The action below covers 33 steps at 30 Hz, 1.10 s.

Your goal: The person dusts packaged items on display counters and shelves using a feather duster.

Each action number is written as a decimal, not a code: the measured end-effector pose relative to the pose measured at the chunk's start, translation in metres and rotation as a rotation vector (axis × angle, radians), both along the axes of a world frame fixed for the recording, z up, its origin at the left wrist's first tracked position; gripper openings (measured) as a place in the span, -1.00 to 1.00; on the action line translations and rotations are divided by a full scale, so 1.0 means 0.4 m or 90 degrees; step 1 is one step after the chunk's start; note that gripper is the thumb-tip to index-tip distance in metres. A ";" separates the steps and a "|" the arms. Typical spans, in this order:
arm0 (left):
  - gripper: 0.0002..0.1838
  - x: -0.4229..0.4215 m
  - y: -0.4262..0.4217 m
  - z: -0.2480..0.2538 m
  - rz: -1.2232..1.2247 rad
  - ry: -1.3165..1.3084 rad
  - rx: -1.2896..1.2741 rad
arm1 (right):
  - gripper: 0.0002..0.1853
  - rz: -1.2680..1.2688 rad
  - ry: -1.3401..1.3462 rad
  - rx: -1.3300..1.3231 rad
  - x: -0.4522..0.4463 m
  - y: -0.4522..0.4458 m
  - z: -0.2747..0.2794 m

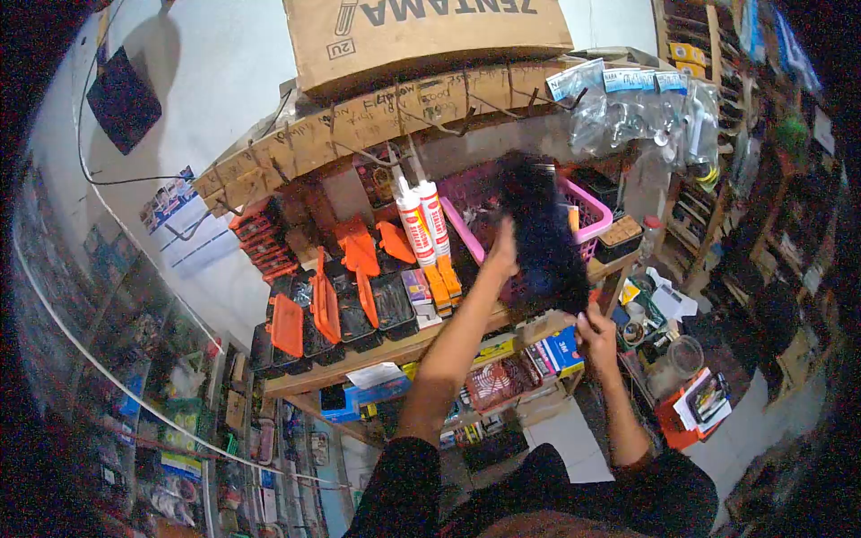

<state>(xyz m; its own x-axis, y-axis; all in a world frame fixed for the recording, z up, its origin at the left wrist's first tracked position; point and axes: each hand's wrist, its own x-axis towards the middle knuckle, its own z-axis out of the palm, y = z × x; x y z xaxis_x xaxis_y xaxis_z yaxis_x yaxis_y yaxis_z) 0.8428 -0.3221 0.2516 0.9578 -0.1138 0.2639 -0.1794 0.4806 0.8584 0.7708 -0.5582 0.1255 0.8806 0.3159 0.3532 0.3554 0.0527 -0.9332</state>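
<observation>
A black, bag-like thing (547, 242) is held up in front of a pink plastic basket (592, 221); motion blurs it, so its exact kind is unclear. My right hand (594, 334) has its fingers closed around the lower right corner. On the other side, my left hand (504, 251) is against or just beside the left edge, its fingers smeared and partly hidden. The basket stands on a wooden shelf, its middle covered by the black thing. Left of the basket, two white-and-red silicone sealant tubes (421, 220) stand upright.
Black bins with orange lids (325, 300) line the shelf's left part. Overhead, metal hooks stick out from a wooden beam (359, 125) beneath a cardboard box (430, 45). Plastic packets (628, 108) hang at the right. Boxes (560, 350) sit on the lower shelf.
</observation>
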 end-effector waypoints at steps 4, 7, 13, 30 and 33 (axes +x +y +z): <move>-0.08 -0.043 -0.012 0.033 0.060 0.080 -0.043 | -0.72 0.047 0.004 -0.007 0.004 -0.013 -0.012; -0.06 -0.057 -0.019 0.053 0.063 0.048 -0.030 | -0.69 -0.045 -0.060 -0.034 0.045 -0.015 -0.116; -0.06 0.108 0.058 -0.102 -0.010 -0.058 0.037 | -0.68 0.051 -0.100 -0.078 -0.018 -0.030 -0.033; -0.03 -0.040 -0.010 0.020 0.000 0.066 -0.041 | -0.67 -0.031 0.019 -0.013 -0.051 -0.029 -0.004; -0.02 -0.042 -0.012 0.021 0.004 0.068 -0.042 | -0.65 0.060 0.155 -0.031 -0.113 -0.036 0.101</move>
<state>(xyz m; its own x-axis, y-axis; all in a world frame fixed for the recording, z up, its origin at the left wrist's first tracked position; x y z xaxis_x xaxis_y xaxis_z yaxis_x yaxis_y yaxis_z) 0.8260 -0.3271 0.2602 0.9816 -0.0930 0.1665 -0.0916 0.5359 0.8393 0.7255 -0.5728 0.1658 0.9035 0.4126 0.1163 0.1154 0.0272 -0.9929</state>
